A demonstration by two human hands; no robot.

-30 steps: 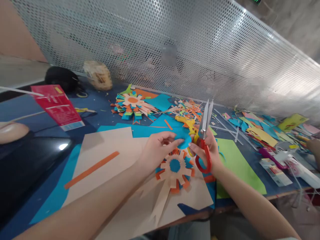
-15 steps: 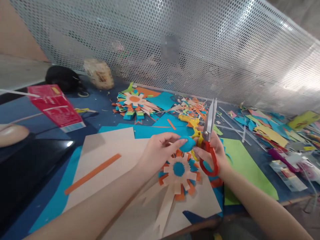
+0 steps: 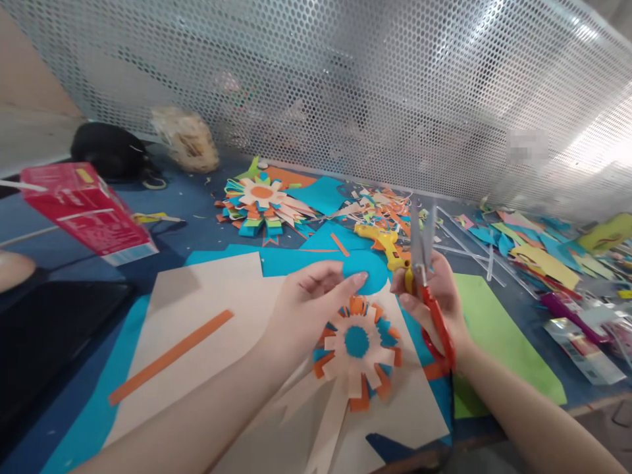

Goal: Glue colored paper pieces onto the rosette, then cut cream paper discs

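Note:
My left hand (image 3: 309, 299) pinches a round blue paper disc (image 3: 366, 270) between thumb and fingers, just above the table. My right hand (image 3: 434, 296) grips scissors (image 3: 428, 276) with orange and yellow handles, blades pointing up and away, close to the right of the disc. Below both hands lies a layered paper flower (image 3: 356, 345) with beige, orange and blue fringed petals and a blue centre, resting on a beige sheet (image 3: 212, 309).
A second finished paper flower (image 3: 259, 201) lies further back. A yellow glue gun (image 3: 382, 240), paper scraps (image 3: 523, 243), a green sheet (image 3: 494, 336), an orange strip (image 3: 170, 355) and a red carton (image 3: 89, 214) lie around. A perforated metal screen (image 3: 345, 92) stands behind. The table edge runs at lower right.
The blue disc has turned to show its flat round face. The scissors have swung a little to the right and away from it, blades now blurred. The view has shifted slightly left.

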